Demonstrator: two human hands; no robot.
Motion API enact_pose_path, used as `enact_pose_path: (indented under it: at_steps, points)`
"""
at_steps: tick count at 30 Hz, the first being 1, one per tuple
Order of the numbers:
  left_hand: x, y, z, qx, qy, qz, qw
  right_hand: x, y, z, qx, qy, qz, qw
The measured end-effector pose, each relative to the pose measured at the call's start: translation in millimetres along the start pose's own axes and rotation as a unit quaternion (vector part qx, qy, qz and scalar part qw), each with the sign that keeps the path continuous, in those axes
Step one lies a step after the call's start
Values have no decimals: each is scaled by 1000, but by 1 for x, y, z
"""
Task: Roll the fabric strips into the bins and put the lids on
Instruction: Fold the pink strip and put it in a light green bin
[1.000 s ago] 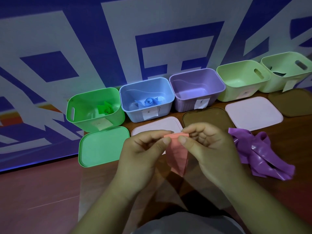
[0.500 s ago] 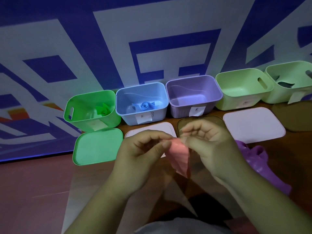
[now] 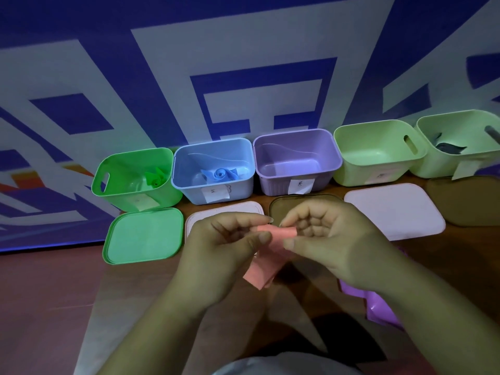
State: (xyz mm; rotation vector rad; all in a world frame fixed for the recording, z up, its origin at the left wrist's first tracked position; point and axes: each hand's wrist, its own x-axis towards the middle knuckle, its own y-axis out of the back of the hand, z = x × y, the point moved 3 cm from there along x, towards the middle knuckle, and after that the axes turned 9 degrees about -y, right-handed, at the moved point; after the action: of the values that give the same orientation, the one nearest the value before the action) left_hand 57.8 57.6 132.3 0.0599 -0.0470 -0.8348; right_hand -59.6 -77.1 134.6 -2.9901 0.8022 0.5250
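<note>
My left hand (image 3: 224, 250) and my right hand (image 3: 330, 239) both pinch a pink fabric strip (image 3: 266, 262) above the table, its top end partly rolled between my fingertips. Its loose tail hangs down. A purple strip (image 3: 378, 307) lies crumpled under my right forearm. Along the wall stand a green bin (image 3: 108, 185) holding a green roll (image 3: 155, 178), a blue bin (image 3: 243, 185) with a blue roll (image 3: 220, 174), a purple bin (image 3: 330, 169) with nothing in it, a pale green bin (image 3: 349, 169) and another pale green bin (image 3: 433, 169) with a dark strip (image 3: 446, 147).
Lids lie flat in front of the bins: a green lid (image 3: 143, 235), a pink lid (image 3: 216, 215) partly behind my left hand, a brown lid (image 3: 281, 209), a pale pink lid (image 3: 395, 209) and a second brown lid (image 3: 465, 201). A blue and white wall backs the bins.
The camera view has tilted down and shifted, so the bins sit higher. My fingers have turned the top of the pink strip into a wider roll, and the tail hangs shorter.
</note>
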Motion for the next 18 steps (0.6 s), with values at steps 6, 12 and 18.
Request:
enact_pose_path:
  at_steps: [6, 12, 18]
  points:
    - [6, -8, 3, 21, -27, -21, 999, 3, 13, -1, -2, -2, 36, 999]
    - [10, -6, -1, 36, -49, -10, 998, 5, 14, -5, 5, -22, 27, 999]
    - [16, -2, -1, 25, -34, -18, 999, 11, 10, -8, -7, -13, 8, 1000]
